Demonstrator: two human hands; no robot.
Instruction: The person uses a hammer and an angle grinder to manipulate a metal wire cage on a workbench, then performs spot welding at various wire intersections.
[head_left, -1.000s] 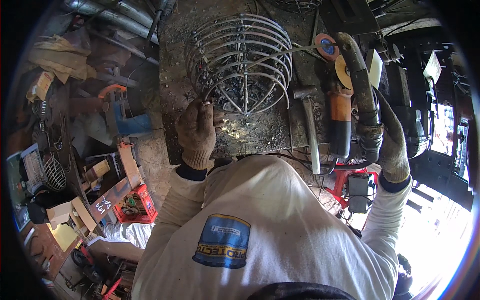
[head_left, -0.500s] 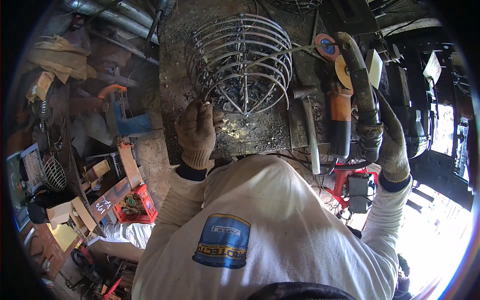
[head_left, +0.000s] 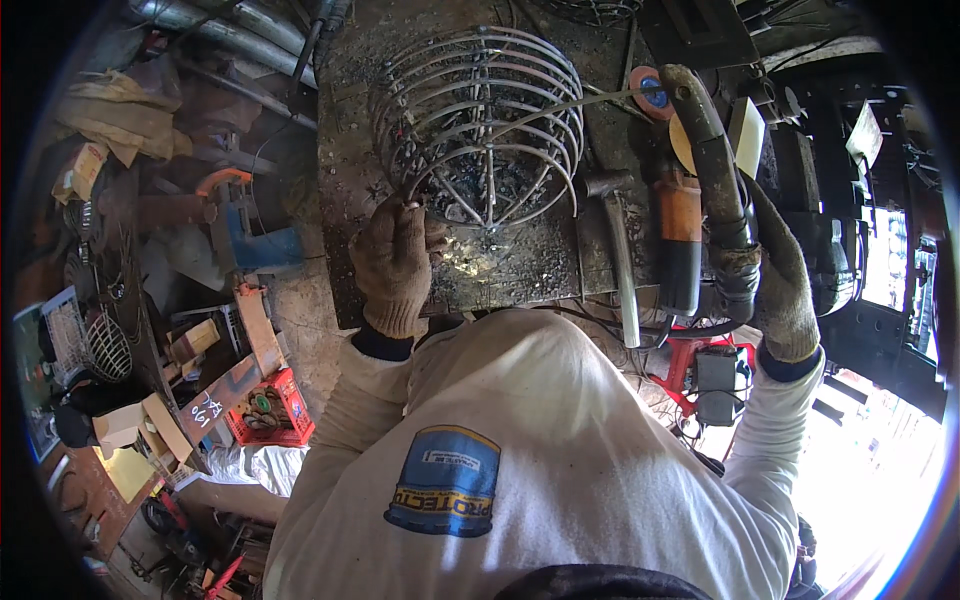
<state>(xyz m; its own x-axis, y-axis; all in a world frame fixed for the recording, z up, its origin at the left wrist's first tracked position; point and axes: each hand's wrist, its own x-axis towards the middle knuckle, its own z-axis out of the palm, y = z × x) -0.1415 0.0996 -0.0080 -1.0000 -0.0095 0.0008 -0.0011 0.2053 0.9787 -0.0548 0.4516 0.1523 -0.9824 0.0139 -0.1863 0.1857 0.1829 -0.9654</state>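
A cage of bent metal rods (head_left: 489,160), with curved ribs crossing a straight middle bar, rests on a dark, grimy workbench (head_left: 345,275). My gloved left hand (head_left: 393,265) is closed at the cage's near left, its fingertips pinching the end of a curved rod. In my gloved right hand (head_left: 786,292) is a welding electrode holder (head_left: 707,140), its handle wrapped in dark tape. A thin welding electrode (head_left: 605,97) runs from the holder's jaw leftward over the cage's ribs; whether its tip touches metal I cannot tell.
Between the cage and my right hand lie a hammer (head_left: 622,265) and an orange-and-grey angle grinder (head_left: 680,240). A grinding disc (head_left: 652,92) lies behind them. Lower left stands a red crate (head_left: 290,430) of discs; a blue vise-like tool (head_left: 265,248) is left of the bench.
The electrode holder's jaw end has shifted slightly left, and the electrode with it. My left hand and the cage look unmoved.
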